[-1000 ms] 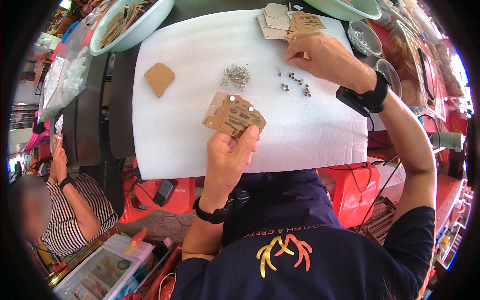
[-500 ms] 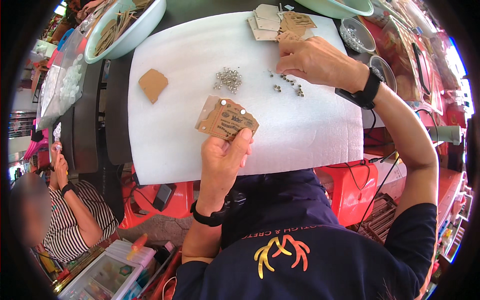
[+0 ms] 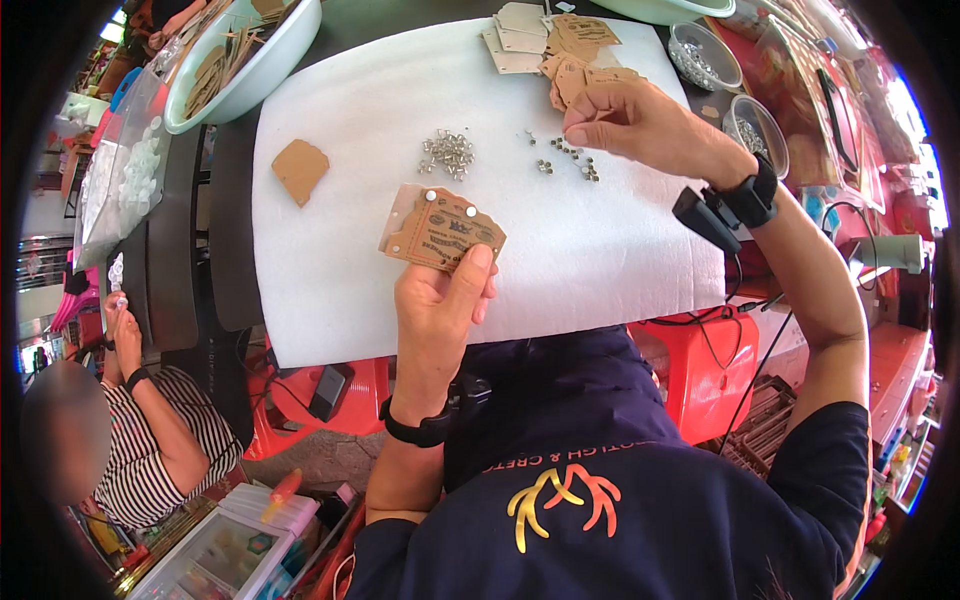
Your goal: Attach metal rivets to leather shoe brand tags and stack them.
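Observation:
My left hand (image 3: 440,305) pinches a brown printed card (image 3: 447,238) with a scalloped upper edge and two white round studs along it. A pale sheet (image 3: 398,215) sticks out behind the card's left side. Above the scattered small metal rivet pieces (image 3: 588,170), my right hand (image 3: 645,125) hovers with thumb and forefinger pressed together; whatever they hold is too small to make out. A larger heap of silvery rivets (image 3: 447,153) lies between the hands. To the left, a plain brown card (image 3: 301,172) rests alone on the white foam sheet (image 3: 340,290).
Pale and brown cards (image 3: 580,38) are piled at the far right of the foam. Clear tubs of metal pieces (image 3: 704,62) stand beside it. A pale basin (image 3: 255,75) holds brown strips at the far left. A person in a striped top (image 3: 165,440) sits at the left.
My right hand has shifted a little to the right and nearer, its wrist turning slightly. My left hand holds the printed card almost where it was.

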